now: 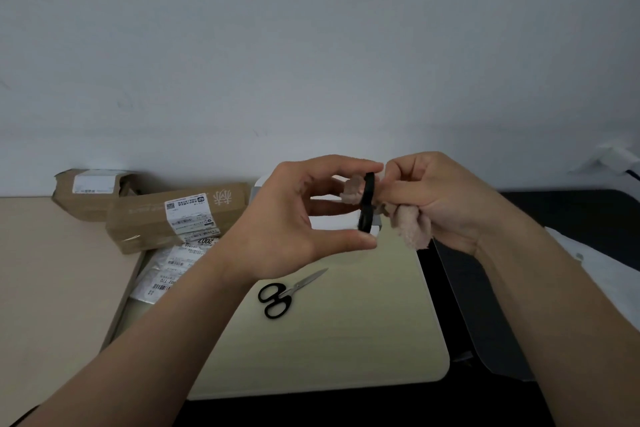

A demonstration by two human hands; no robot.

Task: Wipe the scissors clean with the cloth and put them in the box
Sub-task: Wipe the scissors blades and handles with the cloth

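Scissors (366,204) are held up over the table (329,350), their black handles edge-on to the camera, pinched top and bottom between the thumb and fingers of the left hand (304,218). The right hand (443,198) is clenched around the pink cloth (412,229), which is bunched against the scissors on both sides of the handles. The blades are hidden (probably inside the cloth and the right fist).

This looks like the wiping step, not yet the putting away. The next move would likely call for drawing the cloth along the metal while the left hand keeps the handles steady, then carrying the pair to the white box (332,225), which sits on the table just behind the hands.

A second pair (287,293) lies flat on the table below the left wrist, blades closed and pointing away to the right, black loops toward the person. Whether it is clean I cannot tell. Its steel looks plain grey with no visible marks. Brown parcels (173,218) lie to the left.
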